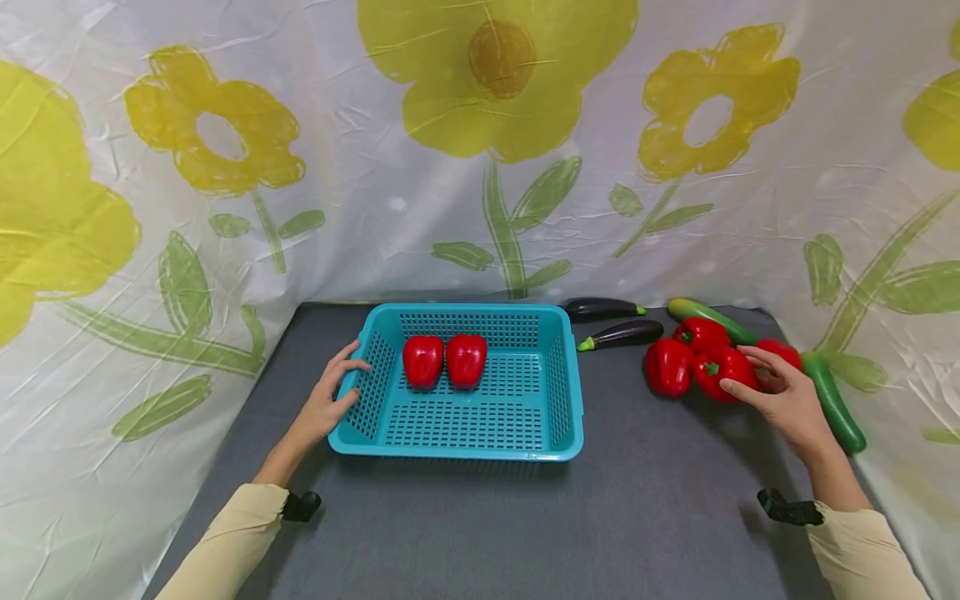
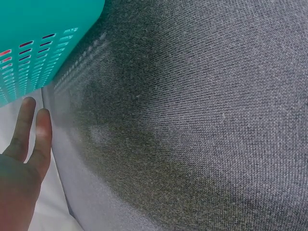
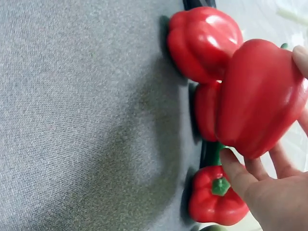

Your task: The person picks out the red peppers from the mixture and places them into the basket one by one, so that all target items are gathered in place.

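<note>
Table (image 1: 465, 517) has a grey knit-textured cover; the left wrist view shows the weave. Teal perforated plastic basket (image 1: 562, 392), rectangular, holds two glossy red peppers (image 1: 445, 360) side by side near the back wall. Left hand (image 1: 330, 400) rests on the basket's left rim, fingers relaxed, gripping nothing. Right hand (image 1: 783, 400): grip closed around a lobed red pepper (image 1: 722, 371) in the pile on the right. Only the right wrist view shows thumb under and fingers (image 3: 302, 57) over it. Two dark aubergines (image 1: 622, 334) and green cucumbers (image 1: 832, 400) sit just beside.
</note>
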Motion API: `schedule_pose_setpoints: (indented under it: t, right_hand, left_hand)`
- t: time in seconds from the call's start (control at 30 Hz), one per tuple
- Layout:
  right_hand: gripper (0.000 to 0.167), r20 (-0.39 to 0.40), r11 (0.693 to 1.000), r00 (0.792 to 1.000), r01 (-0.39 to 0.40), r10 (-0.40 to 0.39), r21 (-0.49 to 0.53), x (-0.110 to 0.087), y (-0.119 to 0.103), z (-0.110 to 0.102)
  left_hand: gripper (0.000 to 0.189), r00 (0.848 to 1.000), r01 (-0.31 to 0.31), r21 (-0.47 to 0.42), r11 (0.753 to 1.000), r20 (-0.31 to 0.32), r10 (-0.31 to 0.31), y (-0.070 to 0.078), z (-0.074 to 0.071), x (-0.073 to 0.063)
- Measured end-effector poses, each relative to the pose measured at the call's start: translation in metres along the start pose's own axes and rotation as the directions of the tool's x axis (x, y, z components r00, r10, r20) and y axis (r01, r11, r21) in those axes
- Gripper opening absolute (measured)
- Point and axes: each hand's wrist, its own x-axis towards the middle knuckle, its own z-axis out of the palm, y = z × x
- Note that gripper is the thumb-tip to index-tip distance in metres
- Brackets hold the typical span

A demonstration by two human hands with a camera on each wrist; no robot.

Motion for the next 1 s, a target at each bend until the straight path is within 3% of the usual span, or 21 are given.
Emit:
schedule_pose_setpoints:
  t: [0.33, 0.5, 0.7, 0.87, 1.0]
  right_hand:
    - [0.061, 0.001, 0.994, 0.999, 0.038, -0.039, 0.103, 0.001, -0.004, 0.002]
    - [0.058, 0.009, 0.992, 0.995, 0.102, -0.103, 0.08, 0.003, -0.007, 0.005]
    - [0.051, 0.091, 0.981, 0.979, 0.174, -0.182, 0.081, 0.004, -0.013, 0.01]
    - [0.045, 0.109, 0.966, 0.964, 0.231, -0.244, 0.116, 0.006, -0.017, 0.015]
    - [0.049, 0.092, 0.961, 0.964, 0.235, -0.249, 0.143, 0.007, -0.021, 0.02]
  left_hand:
    - [0.038, 1.0, -0.006, 0.028, 1.0, -0.021, 0.007, -0.028, 0.001, -0.004]
    - [0.037, 1.0, 0.006, 0.013, 1.0, -0.01, -0.005, -0.014, 0.0, -0.001]
    - [0.034, 1.0, -0.013, 0.012, 1.0, -0.001, 0.013, -0.001, 0.0, 0.0]
    - [0.033, 1.0, -0.02, 0.004, 1.0, -0.009, 0.02, -0.01, 0.0, -0.001]
    - [0.037, 1.0, -0.008, -0.003, 1.0, -0.016, 0.008, -0.032, 0.0, -0.003]
